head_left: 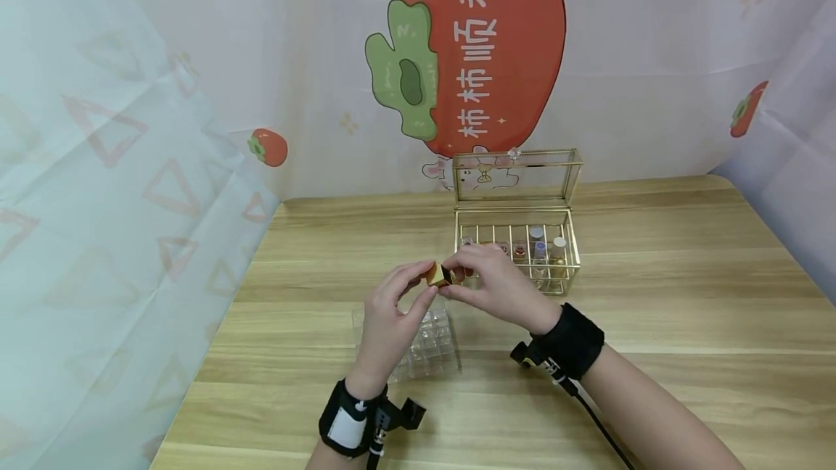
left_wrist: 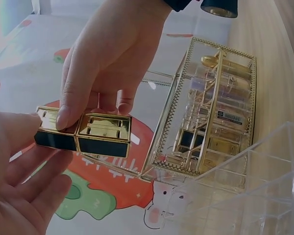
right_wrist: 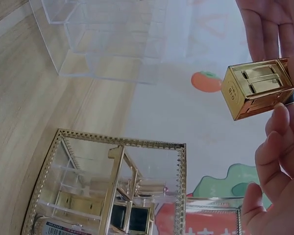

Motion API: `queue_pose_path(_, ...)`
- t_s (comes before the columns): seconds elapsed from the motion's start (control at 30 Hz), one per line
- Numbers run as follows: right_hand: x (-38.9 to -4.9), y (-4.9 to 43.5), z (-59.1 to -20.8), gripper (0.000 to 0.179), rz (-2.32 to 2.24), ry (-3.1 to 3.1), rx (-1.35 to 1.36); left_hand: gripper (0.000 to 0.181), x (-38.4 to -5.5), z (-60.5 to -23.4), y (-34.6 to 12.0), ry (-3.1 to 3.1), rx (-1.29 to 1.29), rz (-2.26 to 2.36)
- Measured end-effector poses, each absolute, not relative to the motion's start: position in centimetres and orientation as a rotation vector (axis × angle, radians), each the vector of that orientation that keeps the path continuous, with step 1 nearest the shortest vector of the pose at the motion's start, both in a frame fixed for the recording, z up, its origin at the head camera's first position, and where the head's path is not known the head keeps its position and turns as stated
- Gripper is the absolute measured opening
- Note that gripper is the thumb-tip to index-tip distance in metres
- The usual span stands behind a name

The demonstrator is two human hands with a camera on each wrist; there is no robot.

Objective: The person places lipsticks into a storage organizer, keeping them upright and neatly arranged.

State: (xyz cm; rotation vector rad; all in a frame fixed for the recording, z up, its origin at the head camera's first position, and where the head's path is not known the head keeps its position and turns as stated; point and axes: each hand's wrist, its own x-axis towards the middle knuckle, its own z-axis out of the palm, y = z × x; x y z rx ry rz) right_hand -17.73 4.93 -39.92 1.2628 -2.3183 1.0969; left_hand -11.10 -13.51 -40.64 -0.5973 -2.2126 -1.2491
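Observation:
A short, square gold-and-black lipstick tube [head_left: 439,275] is held up between both hands. My left hand [head_left: 385,318] pinches one end between thumb and fingers. From the other side, my right hand [head_left: 499,281] grips it with its thumb and fingertips. In the left wrist view, the lipstick tube [left_wrist: 83,131] shows two gold-topped sections meeting at a seam, with black sides. Small print marks the gold end of the lipstick tube [right_wrist: 255,88] in the right wrist view. Below the left hand lies a clear plastic organizer [head_left: 431,347] with several compartments, partly hidden by that hand.
Behind the right hand stands a gold-edged glass box [head_left: 575,252], its lid [head_left: 516,180] raised. Inside are small capped bottles [head_left: 539,251] and other cosmetics. A cable [head_left: 597,423] runs from the right wrist camera over the wooden table [head_left: 692,289]. A printed cloth [head_left: 653,35] hangs behind.

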Motion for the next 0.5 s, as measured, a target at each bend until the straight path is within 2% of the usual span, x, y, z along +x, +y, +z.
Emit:
queue_pose_path(0.2, -18.3, 5.5, -39.6, 0.018, 1.170, -2.346, 1.197, 0.038, -11.1, -40.9, -13.7, -2.234, -0.612, -1.203)
queue_pose_path(0.5, -19.7, 7.6, -39.0, 0.020, 1.177, -2.424, 0.922, 0.036, -11.0, -41.5, -14.5, -2.272, -0.606, -1.177)
